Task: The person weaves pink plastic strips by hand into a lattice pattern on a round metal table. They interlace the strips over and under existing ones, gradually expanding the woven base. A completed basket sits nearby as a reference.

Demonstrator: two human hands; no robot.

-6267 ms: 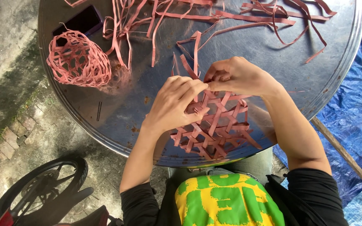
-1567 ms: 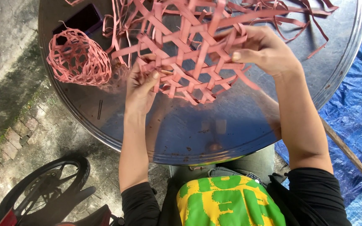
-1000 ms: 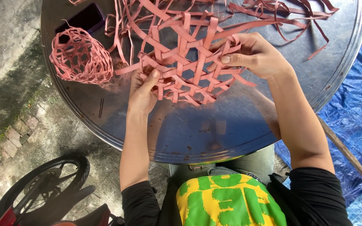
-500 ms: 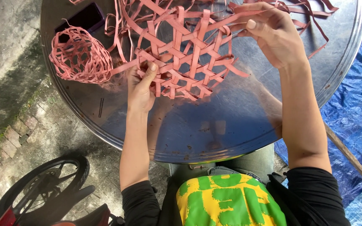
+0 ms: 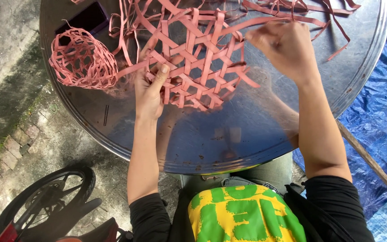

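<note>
A flat lattice of woven pink strips (image 5: 198, 67) lies on the round metal table (image 5: 229, 139). My left hand (image 5: 151, 89) presses on the lattice's left edge, thumb on top of a strip. My right hand (image 5: 283, 47) is closed on a long pink strip (image 5: 247, 22) that runs out of the lattice's upper right side. A finished small pink woven basket (image 5: 81, 60) lies on its side at the table's left.
Loose pink strips (image 5: 319, 11) are scattered over the table's far side. A dark phone (image 5: 83, 18) lies at the back left. A blue tarp (image 5: 377, 130) and a wooden stick (image 5: 372, 163) are to the right, a bicycle wheel (image 5: 45, 201) at lower left.
The lattice was lifted from near the table's front edge and laid flat farther back. My right hand has slid right and up along a strip; my left hand stays on the left edge.
</note>
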